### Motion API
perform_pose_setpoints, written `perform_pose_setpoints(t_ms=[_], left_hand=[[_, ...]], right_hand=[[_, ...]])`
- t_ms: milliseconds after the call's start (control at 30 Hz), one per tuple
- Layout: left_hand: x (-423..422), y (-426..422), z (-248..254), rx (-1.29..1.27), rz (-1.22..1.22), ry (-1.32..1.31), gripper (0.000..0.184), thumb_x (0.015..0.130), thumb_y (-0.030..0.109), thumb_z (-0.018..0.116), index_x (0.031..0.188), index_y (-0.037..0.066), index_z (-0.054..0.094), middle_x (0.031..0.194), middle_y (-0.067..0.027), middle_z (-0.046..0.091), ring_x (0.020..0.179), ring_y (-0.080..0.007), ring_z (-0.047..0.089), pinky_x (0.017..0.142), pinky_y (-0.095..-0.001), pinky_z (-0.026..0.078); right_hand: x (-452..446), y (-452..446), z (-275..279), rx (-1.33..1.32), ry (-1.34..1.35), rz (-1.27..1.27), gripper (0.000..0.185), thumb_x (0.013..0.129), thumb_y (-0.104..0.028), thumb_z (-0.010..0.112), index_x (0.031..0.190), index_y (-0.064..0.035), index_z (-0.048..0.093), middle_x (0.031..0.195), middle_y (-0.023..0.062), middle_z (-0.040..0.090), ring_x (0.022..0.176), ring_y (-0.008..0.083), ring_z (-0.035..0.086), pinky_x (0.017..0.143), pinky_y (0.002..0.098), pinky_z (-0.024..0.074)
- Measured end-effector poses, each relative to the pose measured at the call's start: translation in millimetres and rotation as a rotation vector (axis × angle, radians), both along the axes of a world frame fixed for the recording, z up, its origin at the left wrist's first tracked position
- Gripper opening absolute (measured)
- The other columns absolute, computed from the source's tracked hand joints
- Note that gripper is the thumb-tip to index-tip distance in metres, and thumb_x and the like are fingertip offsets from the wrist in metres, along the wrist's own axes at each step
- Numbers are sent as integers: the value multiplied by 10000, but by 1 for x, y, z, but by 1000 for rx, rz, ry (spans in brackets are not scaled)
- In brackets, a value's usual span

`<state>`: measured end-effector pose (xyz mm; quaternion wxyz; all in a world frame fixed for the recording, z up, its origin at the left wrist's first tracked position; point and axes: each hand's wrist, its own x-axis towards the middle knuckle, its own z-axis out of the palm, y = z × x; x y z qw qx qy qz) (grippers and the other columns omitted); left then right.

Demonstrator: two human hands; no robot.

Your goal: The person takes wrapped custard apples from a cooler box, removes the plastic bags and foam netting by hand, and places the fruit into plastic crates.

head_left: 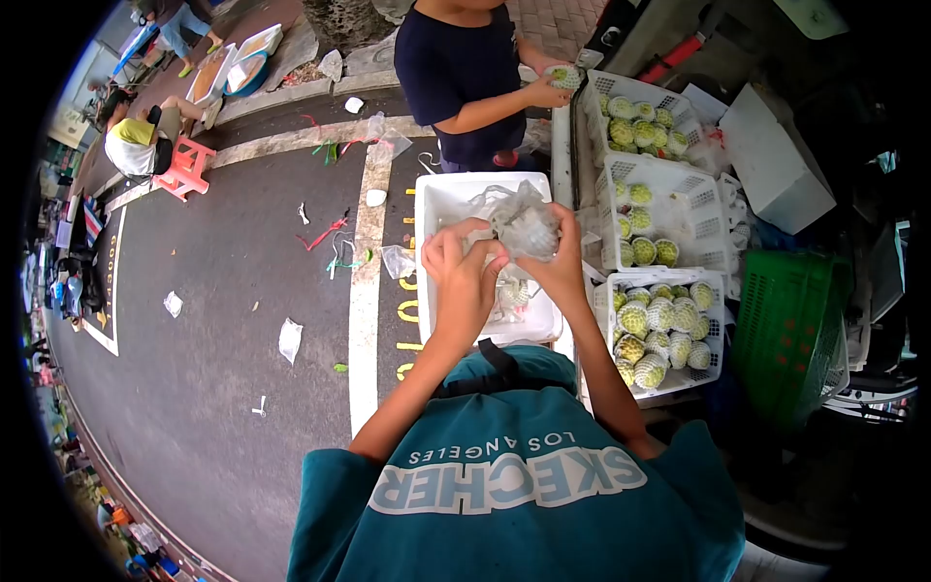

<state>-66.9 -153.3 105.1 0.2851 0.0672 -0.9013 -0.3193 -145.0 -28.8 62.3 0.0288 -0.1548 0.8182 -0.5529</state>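
Both my hands are raised over a white foam box [432, 204] in front of me. My left hand [465, 267] has its fingers curled, the fingertips meeting at the lower edge of a clear plastic bag [524, 218]. On the bag's right side, my right hand [560, 257] grips the thin plastic between thumb and fingers. The bag is crumpled, and a pale netted item seems to show through it. Below my hands, a white foam-netted fruit [514, 291] and more plastic lie in the box, partly hidden by my hands.
Opposite me a person [465, 87] in dark clothes holds a netted fruit [562, 78]. White crates [713, 218] of green netted fruits stand at the right, beside a green crate [781, 330]. Another person [136, 145] sits near a red stool [186, 170]. Litter lies on the road.
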Motion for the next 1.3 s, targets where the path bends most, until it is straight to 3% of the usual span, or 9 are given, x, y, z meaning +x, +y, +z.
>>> perform_pose_setpoints(t_ms=[333, 433, 500, 633, 833, 933, 1100, 1167, 1300], left_hand=[[25, 18, 1, 214, -108, -141, 132, 720, 135, 639, 836, 102, 585, 1107, -97, 422, 994, -287, 350, 890, -374, 229], [18, 3, -11, 591, -10, -45, 302, 785, 296, 580, 1047, 159, 519, 1171, -122, 391, 1068, -327, 343, 915, -405, 244], [6, -8, -10, 1478, 150, -220, 510, 842, 461, 427, 1252, 172, 335, 1247, -125, 344, 1156, -351, 296, 947, -459, 249], [0, -28, -20, 1858, -343, -403, 681, 831, 579, 323, 1315, 108, 233, 1273, -120, 355, 1139, -273, 398, 898, -488, 363], [0, -27, -34, 1817, -111, -156, 545, 890, 444, 317, 1257, 42, 335, 1197, -111, 454, 1073, -231, 474, 869, -354, 419], [1, -26, -39, 1663, -98, -52, 474, 913, 364, 312, 1236, 22, 371, 1140, -120, 495, 1028, -209, 504, 855, -317, 426], [-2, -19, -64, 1522, -28, 22, 398, 921, 292, 341, 1166, 6, 470, 1057, -114, 547, 953, -158, 532, 816, -257, 431], [1, -16, -81, 1338, 105, 24, 352, 917, 275, 374, 1028, 0, 563, 856, -55, 589, 750, -90, 527, 652, -206, 423], [4, -24, -75, 1107, 164, -49, 338, 915, 266, 387, 909, -6, 587, 778, -31, 575, 680, -84, 512, 621, -217, 416]], right_hand=[[-4, -6, -6, -280, -111, 9, 709, 567, -69, 727, 1167, -85, 351, 1073, 70, 420, 936, 177, 478, 720, 281, 447], [1, -3, -1, -321, -181, 106, 726, 575, -43, 722, 1190, -78, 338, 1112, 68, 418, 985, 172, 468, 784, 281, 425], [5, -3, -1, -300, -142, 167, 735, 588, -20, 713, 1210, -77, 325, 1146, 73, 410, 1019, 167, 459, 841, 281, 404], [14, -5, 18, -297, -132, 322, 825, 558, -81, 734, 1258, -99, 299, 1202, 87, 378, 1023, 203, 451, 866, 318, 382], [10, 11, 21, -144, -166, 617, 1072, 601, -237, 766, 1372, -150, 26, 1368, 171, 173, 1222, 256, 282, 957, 367, 299], [13, 18, 15, -268, -634, 648, 936, 726, -322, 670, 1371, -150, 15, 1365, 139, 190, 1233, 249, 268, 972, 397, 272], [41, 2, -31, -683, -935, 417, 638, 887, -253, 452, 1355, -83, 54, 1348, 92, 213, 1211, 201, 288, 959, 362, 313], [42, -4, -31, -736, -955, 357, 654, 863, -199, 503, 1349, -87, 81, 1311, 87, 263, 1193, 196, 306, 965, 341, 310], [40, -8, -18, -813, -864, 404, 709, 789, -68, 588, 1335, -88, 137, 1262, 91, 311, 1141, 179, 353, 959, 317, 316]])
